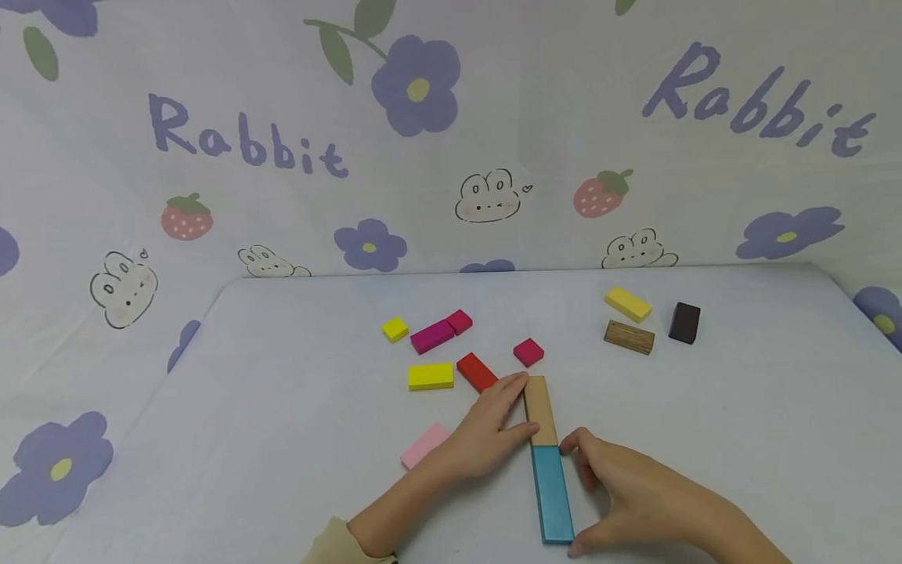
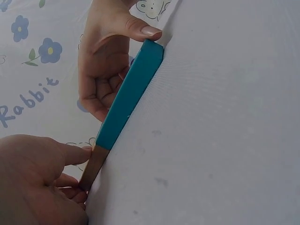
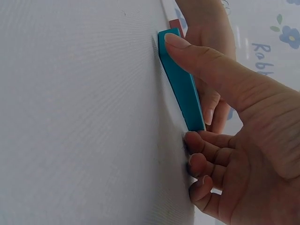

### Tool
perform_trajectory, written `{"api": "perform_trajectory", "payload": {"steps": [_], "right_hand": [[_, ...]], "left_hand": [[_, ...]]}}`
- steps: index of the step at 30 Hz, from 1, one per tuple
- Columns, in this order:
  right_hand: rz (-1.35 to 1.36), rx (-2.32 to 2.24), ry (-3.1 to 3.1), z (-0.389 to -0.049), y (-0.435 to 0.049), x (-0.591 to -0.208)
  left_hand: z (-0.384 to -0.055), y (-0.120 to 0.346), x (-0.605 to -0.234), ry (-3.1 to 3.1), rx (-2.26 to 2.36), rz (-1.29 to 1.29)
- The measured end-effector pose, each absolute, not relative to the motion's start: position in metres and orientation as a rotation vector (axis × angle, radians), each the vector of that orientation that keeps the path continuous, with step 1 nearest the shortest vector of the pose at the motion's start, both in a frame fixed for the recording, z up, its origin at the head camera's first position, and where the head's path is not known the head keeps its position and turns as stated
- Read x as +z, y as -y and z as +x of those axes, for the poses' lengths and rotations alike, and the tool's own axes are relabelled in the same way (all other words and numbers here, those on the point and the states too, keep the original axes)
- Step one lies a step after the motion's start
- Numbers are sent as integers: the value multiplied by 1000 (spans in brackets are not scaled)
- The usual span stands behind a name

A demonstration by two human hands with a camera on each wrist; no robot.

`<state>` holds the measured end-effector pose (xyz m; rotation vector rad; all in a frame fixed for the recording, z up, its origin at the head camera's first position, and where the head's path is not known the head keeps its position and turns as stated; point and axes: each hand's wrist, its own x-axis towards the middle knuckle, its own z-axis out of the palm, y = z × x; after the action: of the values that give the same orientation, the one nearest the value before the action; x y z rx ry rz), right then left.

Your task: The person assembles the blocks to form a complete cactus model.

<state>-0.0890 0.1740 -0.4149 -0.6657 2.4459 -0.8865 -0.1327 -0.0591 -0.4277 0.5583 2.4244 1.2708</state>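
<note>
Right hand (image 1: 637,497) is gripping the blue block (image 1: 553,497)

Left hand (image 1: 482,439) is holding the tan block (image 1: 543,407); the 2 blocks are lying end to end on the table (image 1: 282,439). Both are looking light, hard and smooth, so pinching near their ends should be working. Right wrist view is showing curled fingertips (image 3: 198,164) that the head view is mostly hiding.
</note>
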Motion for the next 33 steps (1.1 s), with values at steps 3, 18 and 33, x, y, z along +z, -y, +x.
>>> {"api": "perform_trajectory", "payload": {"steps": [3,18,33], "right_hand": [[-675,-886,-2454,-89,-174,-415],[-669,-809,-2469,-88,-171,-413],[-737,-754,-2535,-84,-169,-416]], "left_hand": [[-133,60,-428,-2424,1270,566],[-137,62,-430,-2379,1310,580],[-142,67,-433,-2309,1344,584]]}}
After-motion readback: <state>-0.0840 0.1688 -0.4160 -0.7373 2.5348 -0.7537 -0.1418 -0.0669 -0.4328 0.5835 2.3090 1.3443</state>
